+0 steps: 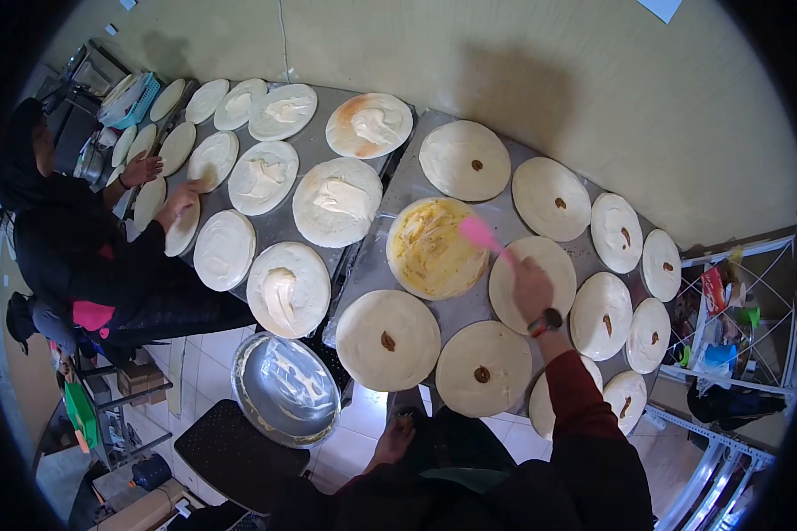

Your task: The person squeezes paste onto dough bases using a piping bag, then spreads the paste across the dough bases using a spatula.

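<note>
My right hand (533,290) is closed around the handle of a pink spatula (480,232). The spatula's blade is over the right side of a flat round bread (429,252) smeared with a yellow-brown spread. Below my right hand lies a pale round bread (507,305), partly covered by the hand. Down by my lap, my left hand (395,441) has its fingers curled; what they hold, if anything, is hard to make out. Nearest to it are a bread (363,345) and another bread (459,389), each with a dark brown dab in the middle.
More breads with brown dabs lie to the right. On the left table (319,243), several breads carry pale cream. A co-worker (71,230) reaches over that table. A large metal bowl (274,420) with cream residue stands below, beside a dark stool (239,456). A white rack (726,310) stands right.
</note>
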Motion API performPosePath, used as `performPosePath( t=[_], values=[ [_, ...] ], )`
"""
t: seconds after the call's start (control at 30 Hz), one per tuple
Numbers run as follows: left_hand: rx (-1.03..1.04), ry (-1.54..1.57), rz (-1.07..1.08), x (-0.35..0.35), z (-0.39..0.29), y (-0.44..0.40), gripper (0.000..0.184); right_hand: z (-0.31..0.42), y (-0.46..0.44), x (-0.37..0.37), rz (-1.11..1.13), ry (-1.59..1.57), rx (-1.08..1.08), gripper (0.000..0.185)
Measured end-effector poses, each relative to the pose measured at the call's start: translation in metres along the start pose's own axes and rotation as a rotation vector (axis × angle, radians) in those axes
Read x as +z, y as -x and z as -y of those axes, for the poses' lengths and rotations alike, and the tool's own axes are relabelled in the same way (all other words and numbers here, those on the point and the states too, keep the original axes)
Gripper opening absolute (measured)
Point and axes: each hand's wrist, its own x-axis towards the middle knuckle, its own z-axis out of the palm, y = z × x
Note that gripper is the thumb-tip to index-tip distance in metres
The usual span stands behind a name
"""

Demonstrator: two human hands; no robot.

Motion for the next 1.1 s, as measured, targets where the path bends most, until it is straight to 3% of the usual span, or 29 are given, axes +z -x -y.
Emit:
performPosePath(
  t=[0.03, 0.1, 0.17, 0.23, 0.27, 0.33, 0.5, 0.6, 0.73, 0.87, 0.97, 1.03, 1.1],
  values=[
    [0.016, -0.025, -0.021, 0.003, -0.001, 0.001, 0.029, 0.012, 0.002, -0.001, -0.004, 0.004, -0.003, 0.040],
    [0.005, -0.040, -0.043, 0.007, -0.001, -0.001, 0.030, 0.034, 0.005, 0.001, 0.016, -0.134, -0.279, 0.039],
    [-0.001, -0.059, -0.069, 0.007, -0.003, -0.002, 0.030, 0.018, -0.009, 0.007, 0.030, -0.117, -0.266, 0.041],
    [-0.041, 0.028, 0.080, -0.013, -0.002, -0.012, 0.027, 0.005, -0.026, -0.003, 0.079, -0.027, 0.102, 0.043],
    [-0.041, 0.028, 0.083, -0.010, -0.003, -0.011, 0.027, 0.005, -0.027, -0.012, 0.105, -0.008, 0.143, 0.045],
    [0.013, -0.005, -0.027, -0.007, 0.002, -0.005, 0.033, 0.018, -0.027, -0.015, 0.114, -0.034, 0.077, 0.044],
    [-0.015, 0.008, -0.007, 0.005, -0.008, -0.008, 0.027, 0.052, -0.060, 0.002, 0.171, -0.116, -0.175, 0.044],
    [-0.014, 0.018, 0.034, -0.006, -0.006, -0.006, 0.025, 0.032, -0.071, -0.019, 0.187, -0.078, -0.054, 0.041],
    [-0.003, 0.025, -0.003, 0.003, -0.012, 0.001, 0.025, -0.009, -0.008, -0.027, 0.283, -0.001, 0.057, 0.041],
    [0.007, 0.005, -0.018, 0.012, -0.018, 0.003, 0.025, 0.007, 0.082, -0.026, 0.299, -0.042, 0.092, 0.041],
    [-0.026, -0.011, -0.032, 0.017, -0.019, 0.006, 0.024, 0.026, 0.097, -0.038, 0.333, -0.241, 0.101, 0.032],
    [-0.028, 0.007, -0.036, 0.011, -0.021, 0.005, 0.023, 0.022, 0.083, -0.029, 0.140, -0.315, 0.116, 0.033],
    [-0.030, 0.029, -0.017, 0.002, -0.018, 0.003, 0.023, 0.025, 0.080, -0.017, 0.145, -0.284, 0.140, 0.033]
  ],
)
